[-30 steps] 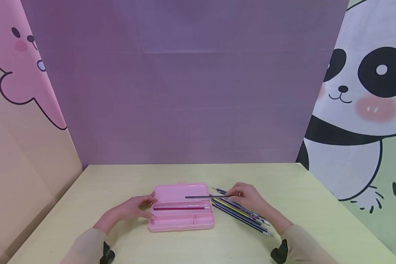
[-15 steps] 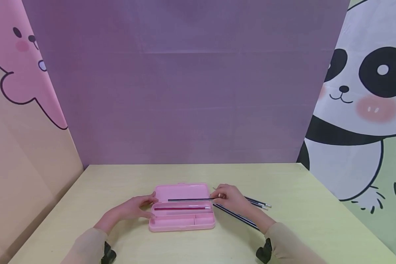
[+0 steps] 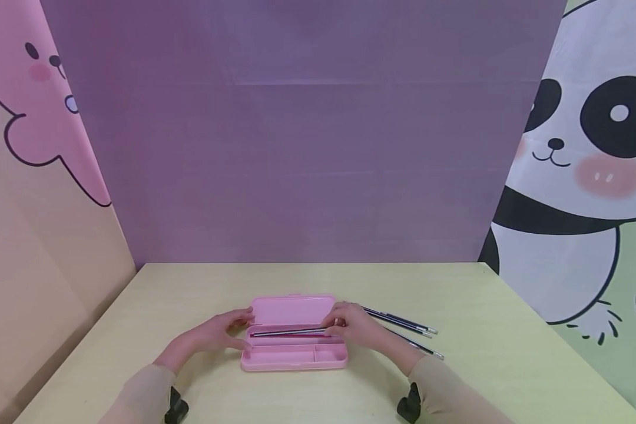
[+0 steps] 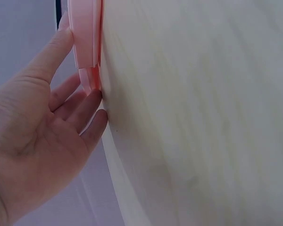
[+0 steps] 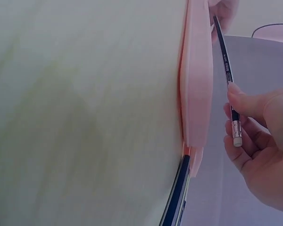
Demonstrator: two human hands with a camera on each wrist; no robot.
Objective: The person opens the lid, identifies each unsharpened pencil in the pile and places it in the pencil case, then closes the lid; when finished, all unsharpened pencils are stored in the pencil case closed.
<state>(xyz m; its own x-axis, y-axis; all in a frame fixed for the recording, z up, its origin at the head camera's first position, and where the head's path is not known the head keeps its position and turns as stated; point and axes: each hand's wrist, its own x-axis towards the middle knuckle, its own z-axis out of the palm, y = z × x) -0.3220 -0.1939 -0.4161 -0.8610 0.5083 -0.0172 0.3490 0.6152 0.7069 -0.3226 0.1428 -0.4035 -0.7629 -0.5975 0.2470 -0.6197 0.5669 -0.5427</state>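
A pink pencil case (image 3: 278,357) lies with its lid (image 3: 294,309) folded back on the table. My left hand (image 3: 219,334) touches the case's left end, thumb at the near part and fingers by the lid; its fingers look relaxed in the left wrist view. Between thumb and fingers my right hand (image 3: 352,324) pinches a dark pencil (image 5: 221,47) near its white eraser end. That pencil stretches left over the long rear compartment, where a red pencil (image 3: 315,335) lies partly covered by it. The right hand hides the case's right rear corner.
Several dark pencils (image 3: 400,321) lie slanted on the pale wooden table (image 3: 233,394), right of the case and partly behind the right hand. The case's near section has a small divider. A purple backdrop (image 3: 307,147) stands behind the table.
My right hand has moved left with the dark pencil, bringing it from above the lid down to the rear compartment. The left hand has stayed at the case's left end.
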